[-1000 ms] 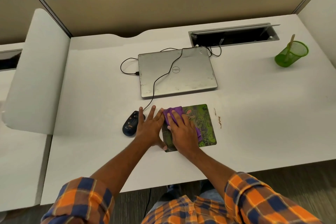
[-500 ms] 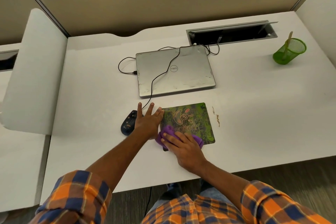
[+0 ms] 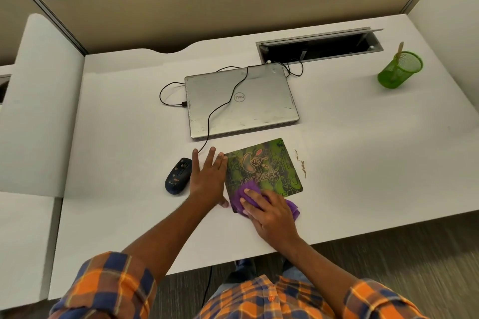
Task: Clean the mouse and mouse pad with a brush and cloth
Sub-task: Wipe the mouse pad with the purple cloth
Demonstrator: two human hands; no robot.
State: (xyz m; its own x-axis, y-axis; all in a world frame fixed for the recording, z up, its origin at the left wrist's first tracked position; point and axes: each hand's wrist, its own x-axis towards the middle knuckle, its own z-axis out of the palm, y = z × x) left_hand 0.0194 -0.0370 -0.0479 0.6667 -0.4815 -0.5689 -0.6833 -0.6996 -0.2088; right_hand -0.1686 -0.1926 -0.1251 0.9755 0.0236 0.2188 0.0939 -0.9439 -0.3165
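Observation:
A green patterned mouse pad [image 3: 269,166] lies on the white desk [image 3: 363,163] in front of a shut laptop. My right hand [image 3: 269,212] presses a purple cloth [image 3: 248,190] flat on the pad's near edge, and part of the cloth sticks out to the right of my hand. My left hand [image 3: 208,179] lies flat with spread fingers against the pad's left edge. Just left of that hand sits a dark wired mouse [image 3: 178,175]. A wooden brush handle [image 3: 398,52] sticks out of the green mesh cup [image 3: 400,70] at the far right.
The silver laptop [image 3: 241,101] lies behind the pad, with the black mouse cable [image 3: 217,109] draped over it. A small line of brown crumbs [image 3: 302,164] lies right of the pad. An open cable tray [image 3: 318,46] sits at the back. White dividers stand on both sides.
My right hand has dragged the purple cloth from the pad's far left corner to its near edge, then slightly right. My left hand stays flat beside the pad.

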